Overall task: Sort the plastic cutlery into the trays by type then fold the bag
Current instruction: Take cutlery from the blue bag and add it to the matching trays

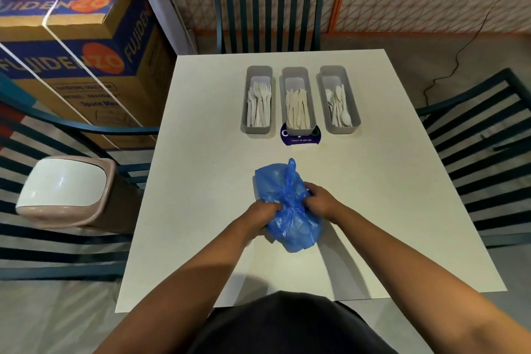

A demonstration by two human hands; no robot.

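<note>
Both hands [293, 205] gripping crumpled blue bag [290, 210], fingertips buried in plastic

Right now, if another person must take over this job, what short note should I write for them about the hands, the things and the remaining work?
Left hand: grips the blue bag from its left side.
Right hand: grips the bag from its right side, fingers curled into the plastic.
The bag lies crumpled and bunched on the white table, near the person.
Far side of the table, three grey trays: forks in the left tray, knives in the middle tray, spoons in the right tray.
Done: no loose cutlery shows on the table, so sorting looks finished.
Left: flatten and fold the bag.
</note>
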